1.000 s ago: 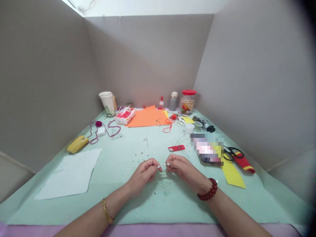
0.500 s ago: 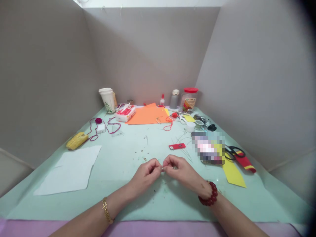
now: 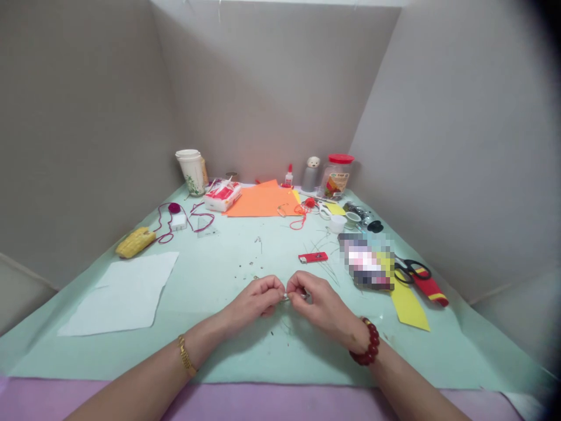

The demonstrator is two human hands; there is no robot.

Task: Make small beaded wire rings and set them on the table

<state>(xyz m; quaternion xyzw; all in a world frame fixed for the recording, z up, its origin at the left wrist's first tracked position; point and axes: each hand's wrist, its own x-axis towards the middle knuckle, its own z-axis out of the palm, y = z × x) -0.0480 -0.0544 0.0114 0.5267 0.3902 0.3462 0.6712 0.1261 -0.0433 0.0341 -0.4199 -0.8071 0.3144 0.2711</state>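
My left hand (image 3: pixel 258 297) and my right hand (image 3: pixel 319 299) meet fingertip to fingertip over the near middle of the green cloth (image 3: pixel 228 356). Both are closed in a pinch on a small pale, silvery piece (image 3: pixel 286 297), too small to name and mostly covered by the fingers. Just beyond the right hand lies a red lighter (image 3: pixel 314 257), with thin wire-like strands (image 3: pixel 324 268) beside it. Tiny dark and golden bits are scattered beyond the left hand and beneath both hands.
At left are white paper (image 3: pixel 120 295), a yellow corn-like object (image 3: pixel 135 242) and purple cord (image 3: pixel 174 208). Orange sheets (image 3: pixel 258 202), a tissue pack (image 3: pixel 222 196), a cup (image 3: pixel 190 172) and a red-lidded jar (image 3: pixel 336 178) stand behind. Black-handled scissors (image 3: pixel 412 270) lie right, near a pixelated patch.
The fingertips have shifted slightly, and more of the silvery piece shows between and behind them. The view has tilted a little, so the table items sit slightly higher.
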